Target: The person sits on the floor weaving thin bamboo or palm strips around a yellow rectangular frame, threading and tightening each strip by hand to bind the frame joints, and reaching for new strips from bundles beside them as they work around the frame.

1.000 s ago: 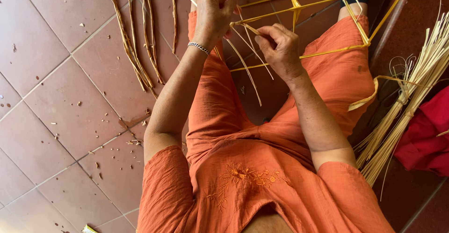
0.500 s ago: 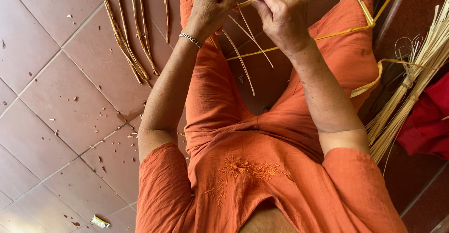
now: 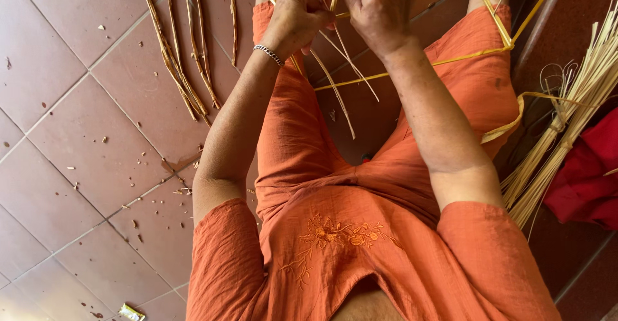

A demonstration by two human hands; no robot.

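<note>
Head view: seated person in orange clothes seen from above; all places given relative to the person's lap.
Left hand: held above the lap, just beside the right hand; fingers curled and closed, pale strips pinched in them. A metal bracelet is worn at the wrist.
Right hand: held above the lap, fingers bent down and pressed together on the same strips; fingertips partly hidden, exact grip cannot be told.
Pale strips: thin, flat, straw-coloured; gripped between both hands, loose ends hanging down toward the lap.
Yellow frame: thin yellow strips crossed over the right knee, reaching up to the hands; upper part cut off by the picture edge.
Brown strips: several long darker strips laid on the tiled floor, left of the lap, well apart from the hands.
Straw bundle: tied pale bundle lying right of the lap, near the right thigh.
Red cloth: right of the lap, just beside the bundle.
Floor: reddish tiles, small scraps scattered left of the lap; a small wrapper near the lower edge.
</note>
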